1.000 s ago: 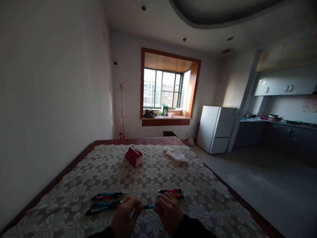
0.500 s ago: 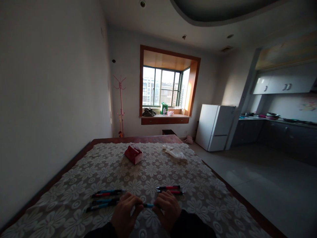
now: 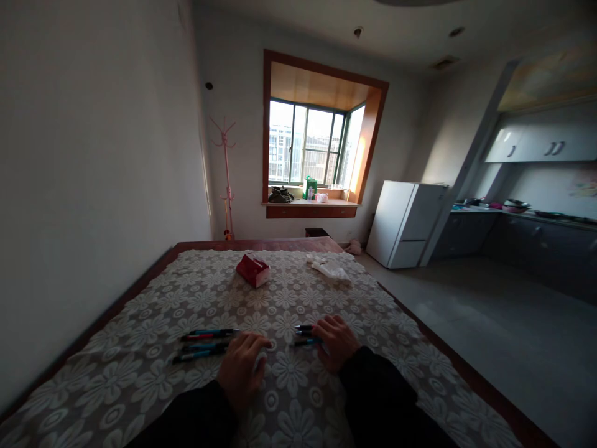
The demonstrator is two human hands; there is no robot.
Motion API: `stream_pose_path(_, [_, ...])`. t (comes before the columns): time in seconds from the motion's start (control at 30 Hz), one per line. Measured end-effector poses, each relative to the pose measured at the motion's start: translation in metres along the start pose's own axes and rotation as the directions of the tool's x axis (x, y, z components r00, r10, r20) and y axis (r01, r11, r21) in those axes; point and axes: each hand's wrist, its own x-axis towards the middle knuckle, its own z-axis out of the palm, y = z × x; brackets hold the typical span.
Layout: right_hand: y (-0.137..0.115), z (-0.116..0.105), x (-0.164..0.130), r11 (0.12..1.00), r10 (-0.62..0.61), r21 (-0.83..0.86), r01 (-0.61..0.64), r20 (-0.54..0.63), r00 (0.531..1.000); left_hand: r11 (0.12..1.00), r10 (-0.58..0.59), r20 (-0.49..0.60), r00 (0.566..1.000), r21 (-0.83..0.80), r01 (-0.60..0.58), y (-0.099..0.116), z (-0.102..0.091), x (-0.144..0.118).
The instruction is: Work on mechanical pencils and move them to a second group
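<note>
My left hand (image 3: 243, 368) rests low over the tablecloth with thumb and fingers apart and nothing between them. Just left of it lie several pens: a blue pen (image 3: 212, 332) and a red one (image 3: 198, 337) at the back, a blue pen (image 3: 199, 355) at the front. My right hand (image 3: 339, 341) is bent over another group on the right. A blue pen (image 3: 304, 342) pokes out to the left from its fingertips, flat by the cloth. Behind that, two dark-tipped pens (image 3: 303, 328) lie side by side, their right ends covered by the hand.
A patterned tablecloth (image 3: 289, 373) covers the table. Farther back are a red tissue pack (image 3: 253, 271) and a crumpled white plastic bag (image 3: 330, 270). A wall (image 3: 93, 186) runs along the left side; a white fridge (image 3: 401, 221) stands beyond at the right.
The blue pen, held between both hands before, has moved right and forward with my right hand to beside the red pens. My left hand has let go. The view has tipped down.
</note>
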Motion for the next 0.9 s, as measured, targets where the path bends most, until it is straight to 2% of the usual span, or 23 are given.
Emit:
stream_pose_path(0.2, [0.017,0.002,-0.006,0.994,0.111,0.009,-0.112,0.046,0.993,0.999,-0.016,0.049,0.999,-0.030,0.017,-0.001,0.001,-0.001])
stream_pose_path(0.43, [0.024,0.012,-0.008,0.994,0.108,-0.010,-0.108,0.047,0.993,0.993,-0.122,0.101,0.987,0.006,0.122,0.004,-0.008,0.001])
stream_pose_path(0.53, [0.026,0.015,-0.008,0.992,0.125,-0.029,-0.124,0.030,0.992,0.986,-0.152,0.143,0.978,0.084,0.141,0.008,-0.015,0.004])
stream_pose_path(0.73, [0.024,0.013,-0.008,0.966,0.252,0.053,-0.252,0.006,0.968,0.932,-0.223,0.211,0.952,0.331,0.145,0.010,-0.032,0.013])
stream_pose_path(0.9, [0.024,0.012,-0.009,0.926,0.340,0.126,-0.355,0.127,0.932,0.871,-0.331,0.292,0.897,0.460,0.172,0.007,-0.047,0.020])
